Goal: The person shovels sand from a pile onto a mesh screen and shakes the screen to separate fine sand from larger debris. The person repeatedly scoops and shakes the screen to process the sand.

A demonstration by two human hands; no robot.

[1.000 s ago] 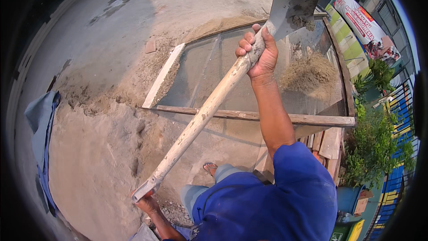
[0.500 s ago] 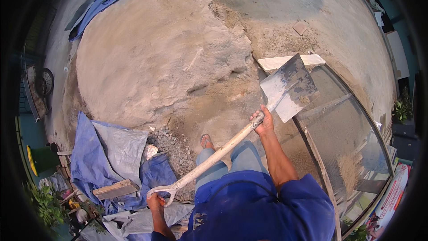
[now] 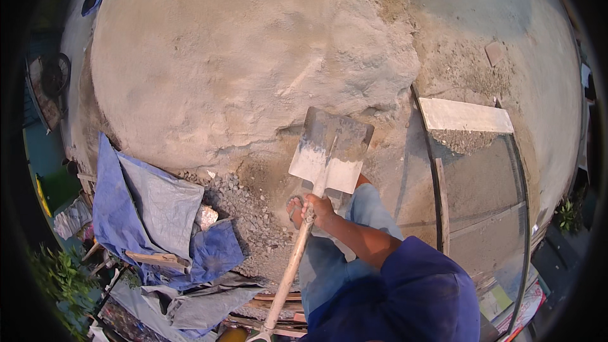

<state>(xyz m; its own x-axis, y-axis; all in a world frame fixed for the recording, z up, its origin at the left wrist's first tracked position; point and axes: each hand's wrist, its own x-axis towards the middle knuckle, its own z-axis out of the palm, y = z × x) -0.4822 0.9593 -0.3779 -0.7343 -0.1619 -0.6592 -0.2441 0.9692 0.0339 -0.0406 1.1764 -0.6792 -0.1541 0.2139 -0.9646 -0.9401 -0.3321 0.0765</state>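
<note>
A shovel [image 3: 297, 259] slants up across the middle, its long pale wooden shaft running from the lower edge. My right hand [image 3: 318, 209] is wrapped round the shaft just below the metal blade. The square blade [image 3: 345, 133], part dark and part whitish, carries no heap and overlaps the near edge of a large sand pile [image 3: 240, 69]. Whether it touches the sand I cannot tell. The grip end is cut off at the lower edge, and my left hand is out of the picture.
A framed mesh screen [image 3: 487, 171] with a pale board [image 3: 465, 116] across its far end lies at right. Gravel [image 3: 237, 206] is scattered left of my feet, beside a blue and grey tarp [image 3: 161, 199]. A tile piece [image 3: 494, 54] lies at far right.
The shovel blade has swung left, from over the mesh screen to the sand pile's near edge. My right hand moved left with it. My left hand has gone out of view.
</note>
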